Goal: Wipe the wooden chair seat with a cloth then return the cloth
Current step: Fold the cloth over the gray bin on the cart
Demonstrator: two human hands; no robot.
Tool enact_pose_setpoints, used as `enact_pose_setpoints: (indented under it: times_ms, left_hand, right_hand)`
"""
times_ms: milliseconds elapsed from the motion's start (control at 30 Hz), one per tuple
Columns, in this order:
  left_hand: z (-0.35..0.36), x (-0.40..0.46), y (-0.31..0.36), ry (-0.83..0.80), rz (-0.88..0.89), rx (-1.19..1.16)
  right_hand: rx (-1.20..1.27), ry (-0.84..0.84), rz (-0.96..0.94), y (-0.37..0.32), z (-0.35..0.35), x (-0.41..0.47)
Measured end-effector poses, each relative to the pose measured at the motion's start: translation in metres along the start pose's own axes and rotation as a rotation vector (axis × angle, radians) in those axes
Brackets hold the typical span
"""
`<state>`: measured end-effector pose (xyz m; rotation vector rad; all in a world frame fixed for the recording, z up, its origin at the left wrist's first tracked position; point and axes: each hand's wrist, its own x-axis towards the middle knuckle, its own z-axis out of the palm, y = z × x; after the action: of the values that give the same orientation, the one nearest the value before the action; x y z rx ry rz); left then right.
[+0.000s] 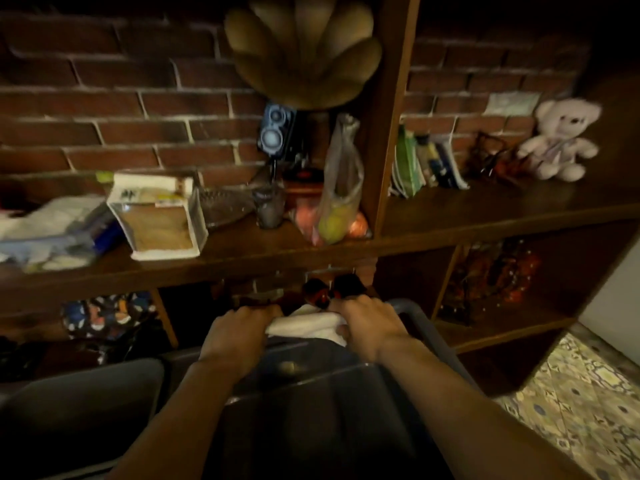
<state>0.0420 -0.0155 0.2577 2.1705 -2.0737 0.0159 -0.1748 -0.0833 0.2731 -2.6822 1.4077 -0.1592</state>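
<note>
Left hand (239, 327) and right hand (363, 323), both closed on the white cloth (304, 323) over a dark chair's (311, 393) back rail; probably the return step, next releasing it there.

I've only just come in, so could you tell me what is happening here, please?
A person holds a white cloth with both hands, the left hand and the right hand gripping its two ends. It lies over the top edge of a dark chair in front of a wooden shelf unit. The picture is dim and blurred, so whether wiping is done is unclear.
</note>
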Motion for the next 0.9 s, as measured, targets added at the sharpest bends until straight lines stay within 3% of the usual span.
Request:
enact_pose_setpoints:
  times_ms: [433, 733, 900]
  left_hand:
    - [-0.144, 0.001, 0.01, 0.257, 0.128, -0.033]
    - [-0.178, 0.003, 0.025, 0.383, 0.246, -0.019]
    - [-0.179, 0.015, 0.057, 0.344, 0.343, -0.092]
  right_hand:
    - [-0.137, 0.293, 0.031, -0.034, -0.141, -0.021]
    - [-0.186, 0.407, 0.061, -0.037, -0.179, -0.048]
    - [-0.234, 0.431, 0.167, -0.013, -0.185, -0.074]
